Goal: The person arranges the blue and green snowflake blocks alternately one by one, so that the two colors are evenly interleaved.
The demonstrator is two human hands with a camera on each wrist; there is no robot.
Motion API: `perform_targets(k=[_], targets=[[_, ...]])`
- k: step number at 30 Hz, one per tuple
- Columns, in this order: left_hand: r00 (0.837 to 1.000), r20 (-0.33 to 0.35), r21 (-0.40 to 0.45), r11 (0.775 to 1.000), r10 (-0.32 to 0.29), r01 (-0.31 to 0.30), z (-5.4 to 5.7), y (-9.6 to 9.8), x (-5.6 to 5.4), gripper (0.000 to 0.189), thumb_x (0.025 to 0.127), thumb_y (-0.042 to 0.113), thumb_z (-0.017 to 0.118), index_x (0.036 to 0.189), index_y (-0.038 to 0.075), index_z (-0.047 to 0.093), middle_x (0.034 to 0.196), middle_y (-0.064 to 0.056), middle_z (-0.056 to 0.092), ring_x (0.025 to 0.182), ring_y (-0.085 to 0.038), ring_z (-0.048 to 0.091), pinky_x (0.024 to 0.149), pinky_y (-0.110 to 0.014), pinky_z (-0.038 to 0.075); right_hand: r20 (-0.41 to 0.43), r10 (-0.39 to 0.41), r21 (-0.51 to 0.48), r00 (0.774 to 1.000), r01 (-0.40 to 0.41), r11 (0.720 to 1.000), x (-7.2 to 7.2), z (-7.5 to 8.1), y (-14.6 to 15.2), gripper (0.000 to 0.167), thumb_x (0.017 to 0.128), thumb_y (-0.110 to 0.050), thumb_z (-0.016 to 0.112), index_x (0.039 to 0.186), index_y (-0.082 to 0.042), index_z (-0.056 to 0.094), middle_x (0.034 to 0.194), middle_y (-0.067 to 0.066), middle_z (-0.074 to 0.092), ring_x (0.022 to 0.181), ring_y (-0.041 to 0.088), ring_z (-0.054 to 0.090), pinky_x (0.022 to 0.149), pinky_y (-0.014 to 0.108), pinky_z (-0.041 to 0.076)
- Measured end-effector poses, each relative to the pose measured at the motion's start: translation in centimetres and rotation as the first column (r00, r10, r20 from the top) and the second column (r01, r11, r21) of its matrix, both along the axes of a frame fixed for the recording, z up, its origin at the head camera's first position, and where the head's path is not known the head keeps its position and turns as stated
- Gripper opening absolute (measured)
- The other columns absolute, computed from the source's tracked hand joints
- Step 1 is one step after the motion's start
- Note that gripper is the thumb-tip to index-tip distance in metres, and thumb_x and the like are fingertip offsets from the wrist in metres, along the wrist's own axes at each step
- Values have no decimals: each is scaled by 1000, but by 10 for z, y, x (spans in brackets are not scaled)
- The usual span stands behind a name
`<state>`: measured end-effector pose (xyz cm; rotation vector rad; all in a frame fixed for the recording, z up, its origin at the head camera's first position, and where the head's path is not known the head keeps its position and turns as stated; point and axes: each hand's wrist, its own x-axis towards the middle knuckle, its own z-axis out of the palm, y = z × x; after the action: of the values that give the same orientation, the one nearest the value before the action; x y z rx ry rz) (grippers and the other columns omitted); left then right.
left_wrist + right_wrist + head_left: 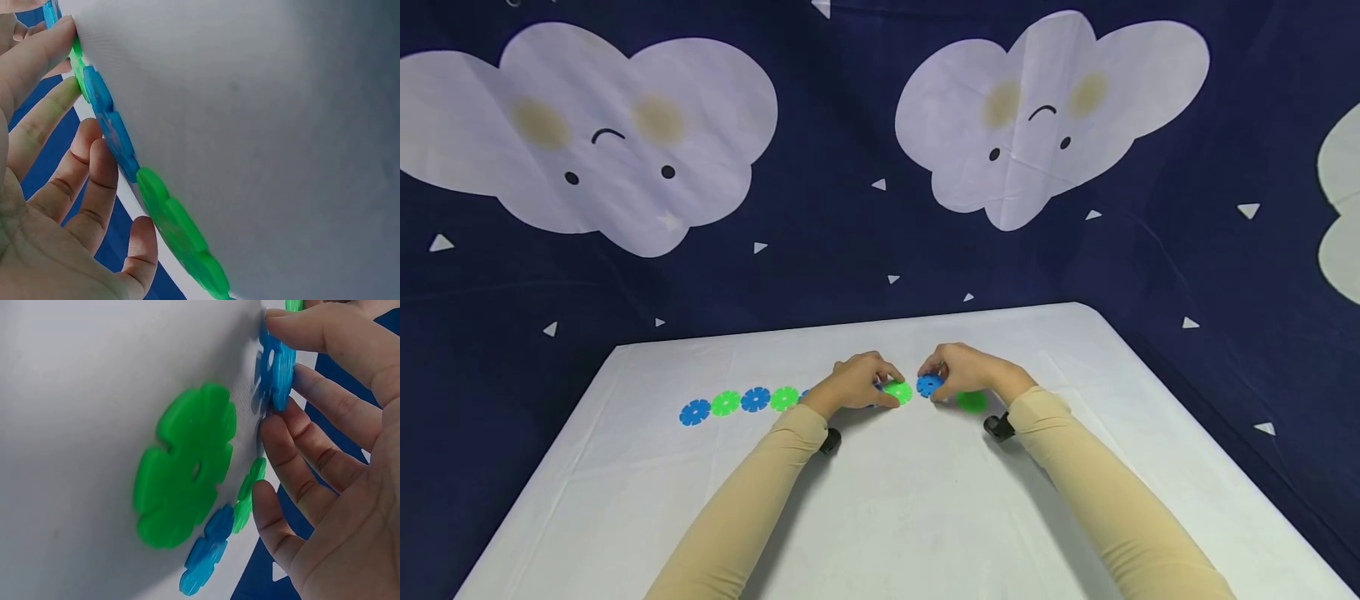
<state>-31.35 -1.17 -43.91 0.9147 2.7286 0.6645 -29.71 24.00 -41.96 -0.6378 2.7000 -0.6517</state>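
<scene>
A row of flat, notched, flower-shaped plastic discs lies on the white table, blue and green by turns. At its right end, my left hand holds a green disc between thumb and fingers. Just to the right, my right hand pinches a blue disc, slightly tilted and a small gap apart from the green one. The left wrist view shows a blue disc and a green disc beside the left fingers. Part of the row is hidden under the left hand in the head view.
Another green disc lies by the right wrist. Beyond it, the right wrist view shows a blue disc and a smaller-looking green disc. The row's left end is a blue disc. A dark cloud-patterned curtain hangs behind the table.
</scene>
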Motion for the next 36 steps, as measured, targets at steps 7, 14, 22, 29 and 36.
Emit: perform_targets(k=[7, 14, 22, 29, 36], targets=[[1000, -4, -8, 1000, -4, 4, -1, 0, -1, 39, 86, 33, 93, 123, 28, 83, 109, 3, 71, 99, -12, 61, 95, -55, 46, -19, 32, 12, 999, -32, 999, 0, -1, -2, 51, 86, -23, 90, 133, -10, 76, 121, 8, 69, 109, 21, 67, 100, 41, 58], [1000, -8, -5, 1000, -10, 10, -1, 0, -1, 39, 86, 32, 93, 124, 27, 82, 110, 2, 71, 101, -12, 62, 93, -52, 45, -41, 49, 5, 998, -49, 999, -1, -4, -5, 51, 84, -22, 89, 132, -9, 77, 117, 7, 70, 106, 20, 66, 98, 39, 57], [1000, -12, 2, 1000, -7, 7, -3, 0, -2, 39, 86, 32, 93, 123, 27, 83, 109, 2, 71, 99, -12, 61, 93, -52, 45, -36, 37, 4, 999, -36, 999, -2, -6, -6, 51, 85, -21, 90, 133, -9, 77, 117, 6, 70, 107, 19, 66, 99, 38, 57], [1000, -16, 5, 1000, -16, 16, -3, 0, -1, 39, 85, 32, 93, 123, 25, 83, 109, 1, 71, 99, -13, 61, 93, -54, 45, -32, 33, -7, 999, -33, 999, 1, -3, -7, 50, 86, -20, 89, 133, -8, 76, 117, 7, 70, 107, 20, 67, 99, 39, 58], [1000, -20, -1, 1000, -12, 12, -1, 0, 0, 39, 86, 32, 93, 123, 25, 83, 110, 0, 71, 101, -14, 62, 95, -55, 46, -32, 19, -24, 999, -20, 1000, 4, -1, -7, 50, 86, -20, 91, 132, -7, 77, 117, 7, 70, 107, 21, 67, 98, 38, 57]])
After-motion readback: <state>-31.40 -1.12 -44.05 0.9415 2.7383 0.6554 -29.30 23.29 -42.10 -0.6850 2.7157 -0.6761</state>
